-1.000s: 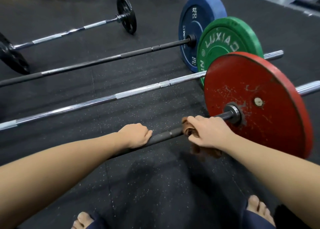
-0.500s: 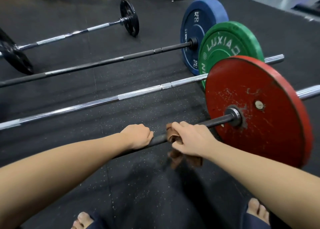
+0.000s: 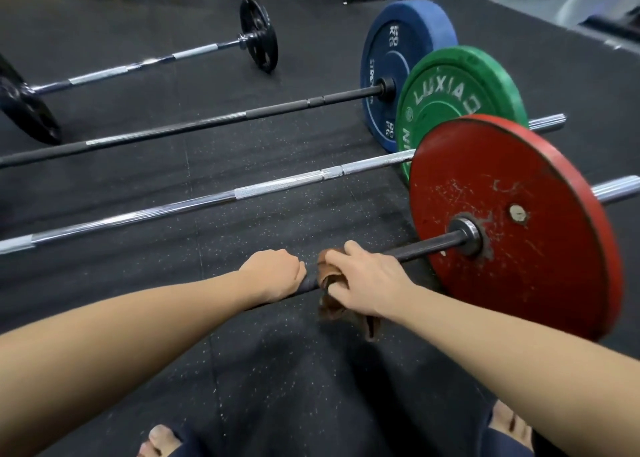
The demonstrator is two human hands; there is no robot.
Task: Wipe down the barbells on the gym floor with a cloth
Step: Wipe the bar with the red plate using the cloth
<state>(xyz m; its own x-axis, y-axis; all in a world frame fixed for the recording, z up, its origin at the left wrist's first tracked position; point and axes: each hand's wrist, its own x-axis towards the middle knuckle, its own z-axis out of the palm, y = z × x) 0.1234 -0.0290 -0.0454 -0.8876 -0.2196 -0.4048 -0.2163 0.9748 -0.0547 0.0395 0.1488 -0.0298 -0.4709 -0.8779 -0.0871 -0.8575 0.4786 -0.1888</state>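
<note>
The nearest barbell has a dark bar [image 3: 426,246] and a scuffed red plate [image 3: 512,228] at its right end. My left hand [image 3: 272,273] grips the bar from above. Just to its right, my right hand [image 3: 363,283] holds a brown cloth [image 3: 329,273] wrapped round the same bar, and the cloth's loose end hangs below the hand. The two hands are almost touching. The bar to the left of my left hand is hidden behind my forearm.
Beyond lie a chrome barbell [image 3: 242,192] with a green plate [image 3: 460,100], a black barbell [image 3: 214,121] with a blue plate [image 3: 398,62], and a farther chrome bar [image 3: 138,67] with small black plates. The floor is black speckled rubber. My bare feet [image 3: 159,441] show at the bottom.
My right hand has slid the cloth leftward along the bar, away from the red plate and up close to my left hand. My left hand has kept its grip in place.
</note>
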